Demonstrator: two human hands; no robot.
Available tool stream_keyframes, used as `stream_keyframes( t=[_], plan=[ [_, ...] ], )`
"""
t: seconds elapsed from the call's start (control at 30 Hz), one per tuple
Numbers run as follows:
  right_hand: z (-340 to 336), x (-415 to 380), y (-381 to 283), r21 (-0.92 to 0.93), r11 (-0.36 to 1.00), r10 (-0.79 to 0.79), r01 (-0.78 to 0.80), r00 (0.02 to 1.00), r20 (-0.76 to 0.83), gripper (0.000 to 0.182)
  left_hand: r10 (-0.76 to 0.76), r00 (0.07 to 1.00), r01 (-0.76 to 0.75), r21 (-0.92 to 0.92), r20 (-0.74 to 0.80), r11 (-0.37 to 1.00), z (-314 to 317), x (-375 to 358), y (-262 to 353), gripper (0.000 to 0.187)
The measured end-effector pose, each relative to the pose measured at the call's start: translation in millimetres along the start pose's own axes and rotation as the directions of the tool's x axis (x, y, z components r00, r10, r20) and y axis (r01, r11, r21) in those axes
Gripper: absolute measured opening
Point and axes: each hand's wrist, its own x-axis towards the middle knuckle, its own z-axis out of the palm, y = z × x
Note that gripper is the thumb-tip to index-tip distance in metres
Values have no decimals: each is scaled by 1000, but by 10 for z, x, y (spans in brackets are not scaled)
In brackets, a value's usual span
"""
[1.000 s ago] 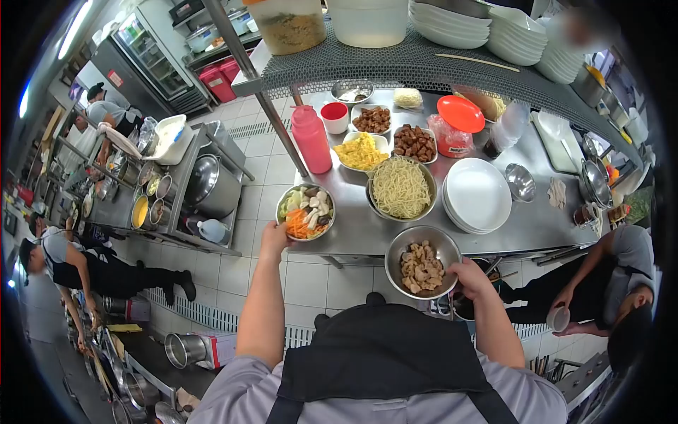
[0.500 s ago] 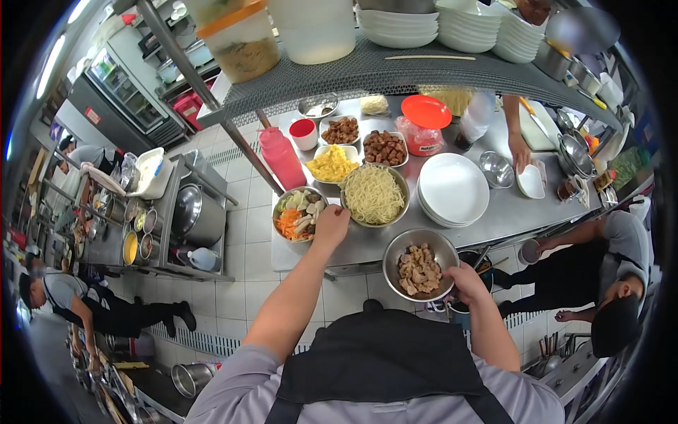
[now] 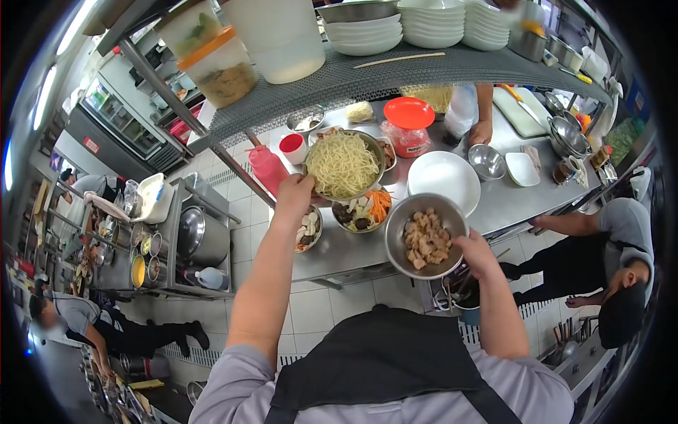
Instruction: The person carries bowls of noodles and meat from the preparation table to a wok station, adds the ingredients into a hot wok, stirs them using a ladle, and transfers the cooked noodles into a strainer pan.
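My left hand (image 3: 293, 194) grips the rim of a steel bowl of pale noodles (image 3: 344, 164) and holds it up above the steel counter (image 3: 510, 203). My right hand (image 3: 474, 253) holds a second steel bowl, filled with brown meat chunks (image 3: 426, 237), in the air near the counter's front edge. Below the noodle bowl sits a bowl of mixed vegetables with carrot strips and mushrooms (image 3: 364, 210). Another vegetable bowl (image 3: 309, 230) is partly hidden behind my left forearm.
A stack of white plates (image 3: 443, 180), a small steel bowl (image 3: 486, 161), a red squeeze bottle (image 3: 267, 168), a red cup (image 3: 292, 147) and a red-lidded tub (image 3: 408, 124) stand on the counter. Another person's hand (image 3: 482, 131) reaches in from behind. A co-worker (image 3: 609, 263) bends at right. A loaded shelf (image 3: 395, 67) hangs overhead.
My left hand left the vegetable bowl, took the noodle bowl by its rim and lifted it. My right hand raised the meat bowl. The view shifted toward the counter.
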Motion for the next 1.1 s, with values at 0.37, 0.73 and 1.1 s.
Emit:
stream_keyframes(
  t=[0.37, 0.73, 1.1],
  plan=[
    [196, 331, -1078, -181, 934, -328, 309, 941, -81, 48, -113, 991, 117, 51, -68, 992, 256, -76, -909, 22],
    [391, 407, -1212, -522, 796, -414, 306, 905, -100, 52, 14, 983, -21, -38, -181, 999, -177, -99, -276, 23],
    [1214, 929, -916, -488, 847, -235, 212, 972, 16, 41, -17, 965, -21, -141, -262, 990, -495, -392, -163, 24]
  ],
)
